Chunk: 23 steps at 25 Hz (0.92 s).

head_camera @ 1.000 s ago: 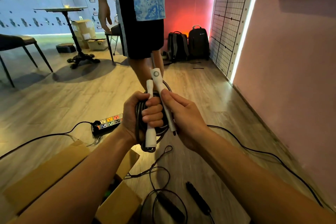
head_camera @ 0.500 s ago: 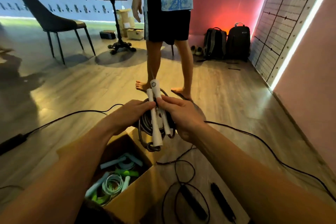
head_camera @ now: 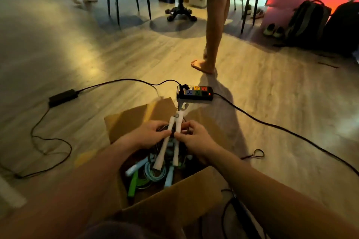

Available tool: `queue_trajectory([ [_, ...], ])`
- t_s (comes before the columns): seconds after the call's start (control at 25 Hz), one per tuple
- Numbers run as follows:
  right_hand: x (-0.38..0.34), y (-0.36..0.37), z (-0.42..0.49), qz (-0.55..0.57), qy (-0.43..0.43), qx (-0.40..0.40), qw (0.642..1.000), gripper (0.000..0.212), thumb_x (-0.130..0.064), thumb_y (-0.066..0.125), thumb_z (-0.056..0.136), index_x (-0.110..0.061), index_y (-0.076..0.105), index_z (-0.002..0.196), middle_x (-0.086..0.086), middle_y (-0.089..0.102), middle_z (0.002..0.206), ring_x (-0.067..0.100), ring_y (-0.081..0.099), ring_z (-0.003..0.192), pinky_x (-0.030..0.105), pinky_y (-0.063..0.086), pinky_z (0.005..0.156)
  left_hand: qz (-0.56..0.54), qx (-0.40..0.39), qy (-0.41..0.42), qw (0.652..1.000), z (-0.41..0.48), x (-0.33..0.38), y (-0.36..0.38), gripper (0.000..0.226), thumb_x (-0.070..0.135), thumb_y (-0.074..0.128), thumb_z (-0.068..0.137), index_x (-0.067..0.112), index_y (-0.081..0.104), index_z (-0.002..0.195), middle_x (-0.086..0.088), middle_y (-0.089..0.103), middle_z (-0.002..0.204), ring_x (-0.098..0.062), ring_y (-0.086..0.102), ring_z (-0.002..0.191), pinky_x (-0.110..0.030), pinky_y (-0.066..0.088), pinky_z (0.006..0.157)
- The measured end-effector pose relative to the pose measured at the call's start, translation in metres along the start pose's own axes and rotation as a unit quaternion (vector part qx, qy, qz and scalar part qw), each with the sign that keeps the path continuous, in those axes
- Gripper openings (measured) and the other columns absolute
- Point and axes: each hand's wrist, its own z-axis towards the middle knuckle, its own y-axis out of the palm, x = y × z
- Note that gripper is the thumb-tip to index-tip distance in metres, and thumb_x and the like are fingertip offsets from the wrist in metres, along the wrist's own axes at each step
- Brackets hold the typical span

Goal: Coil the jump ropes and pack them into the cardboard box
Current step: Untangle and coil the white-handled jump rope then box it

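I hold a coiled dark jump rope with two white handles (head_camera: 175, 137) over the open cardboard box (head_camera: 174, 198). My left hand (head_camera: 149, 136) grips the coil and the left handle. My right hand (head_camera: 194, 139) pinches the right handle and the coil from the other side. Both handles point down into the box, their lower ends just above the contents. Inside the box lie several coiled ropes, among them a green-handled rope (head_camera: 134, 184) and a pale blue rope (head_camera: 155, 172). The dark coil is mostly hidden behind my hands.
A power strip (head_camera: 195, 93) with coloured sockets lies just beyond the box, and its black cables run across the wooden floor to a power adapter (head_camera: 63, 96). A barefoot person's leg (head_camera: 213, 40) stands ahead. Chairs, a pedestal table and backpacks (head_camera: 308, 21) are farther back. A black cord (head_camera: 239, 213) lies at lower right.
My view has tilted down and both hands have carried the white-handled rope from chest height down over the open box. The standing person has stepped to the right.
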Motion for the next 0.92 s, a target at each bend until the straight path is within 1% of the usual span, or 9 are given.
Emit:
queue_trajectory([
  [0.12,0.049,0.030,0.053,-0.036,0.057,0.005,0.998,0.021,-0.019,0.069,0.091,-0.020,0.056,0.107,0.005,0.064,0.112,0.023,0.065,0.103,0.047,0.058,0.089,-0.048,0.050,-0.048,0.996,0.030,-0.073,0.037,0.042,0.031,0.056,0.098,0.023,0.054,0.139,0.001,0.061,0.133,-0.013,0.059,0.116,-0.033,0.052,0.096],
  [0.2,0.081,0.047,0.086,-0.036,0.092,0.007,0.995,0.020,-0.020,0.070,0.091,-0.021,0.055,0.105,0.005,0.064,0.111,0.022,0.065,0.101,0.046,0.058,0.089,-0.057,0.078,-0.073,0.993,0.049,-0.108,0.052,0.044,0.032,0.060,0.096,0.027,0.055,0.139,0.003,0.061,0.134,-0.014,0.057,0.121,-0.042,0.050,0.101],
  [0.28,0.108,0.058,0.113,-0.045,0.115,0.006,0.992,0.019,-0.020,0.070,0.091,-0.020,0.055,0.101,0.005,0.064,0.105,0.020,0.064,0.095,0.040,0.058,0.082,-0.067,0.083,-0.090,0.990,0.062,-0.134,0.061,0.044,0.026,0.063,0.095,0.028,0.055,0.138,0.004,0.064,0.129,-0.014,0.058,0.119,-0.043,0.050,0.102],
  [0.4,0.140,0.069,0.139,-0.063,0.135,0.003,0.989,0.020,-0.021,0.072,0.089,-0.024,0.053,0.092,0.004,0.062,0.096,0.019,0.061,0.087,0.032,0.050,0.065,-0.043,0.007,-0.103,0.994,0.073,-0.162,0.073,0.058,0.017,0.070,0.090,0.028,0.049,0.143,0.008,0.061,0.126,-0.012,0.057,0.118,-0.037,0.048,0.103],
  [0.48,0.157,0.075,0.146,-0.074,0.153,0.005,0.985,0.020,-0.022,0.072,0.089,-0.023,0.053,0.094,0.005,0.063,0.097,0.021,0.062,0.089,0.034,0.052,0.067,-0.018,-0.021,-0.119,0.992,0.077,-0.177,0.080,0.067,0.016,0.074,0.086,0.027,0.045,0.146,0.007,0.059,0.130,-0.012,0.054,0.123,-0.033,0.046,0.104],
  [0.6,0.173,0.082,0.153,-0.120,0.151,0.006,0.981,0.020,-0.022,0.071,0.090,-0.018,0.055,0.101,0.003,0.062,0.096,0.023,0.063,0.094,0.037,0.055,0.080,0.002,0.004,-0.140,0.990,0.080,-0.193,0.089,0.069,0.020,0.078,0.083,0.028,0.048,0.144,0.005,0.059,0.135,-0.013,0.054,0.125,-0.034,0.046,0.106],
  [0.76,0.175,0.085,0.166,-0.222,0.156,0.032,0.962,0.019,-0.029,0.070,0.090,-0.014,0.065,0.100,0.006,0.067,0.103,0.024,0.063,0.093,0.033,0.049,0.071,0.049,0.047,-0.117,0.991,0.082,-0.200,0.106,0.066,0.033,0.078,0.082,0.033,0.050,0.141,0.005,0.060,0.136,-0.019,0.052,0.129,-0.040,0.044,0.108],
  [0.84,0.180,0.084,0.171,-0.323,0.130,0.075,0.935,0.031,-0.040,0.072,0.086,-0.014,0.071,0.103,0.010,0.065,0.113,0.028,0.063,0.103,0.033,0.049,0.074,0.121,0.065,-0.111,0.984,0.084,-0.200,0.111,0.068,0.043,0.077,0.080,0.032,0.050,0.142,-0.001,0.059,0.138,-0.024,0.049,0.132,-0.041,0.043,0.106],
  [0.92,0.182,0.081,0.171,-0.347,0.113,0.082,0.928,0.036,-0.045,0.077,0.080,-0.014,0.073,0.099,0.009,0.069,0.106,0.028,0.066,0.101,0.032,0.049,0.071,0.243,0.080,-0.115,0.960,0.085,-0.197,0.110,0.068,0.055,0.073,0.079,0.033,0.052,0.140,-0.003,0.064,0.131,-0.029,0.048,0.127,-0.041,0.045,0.099],
])
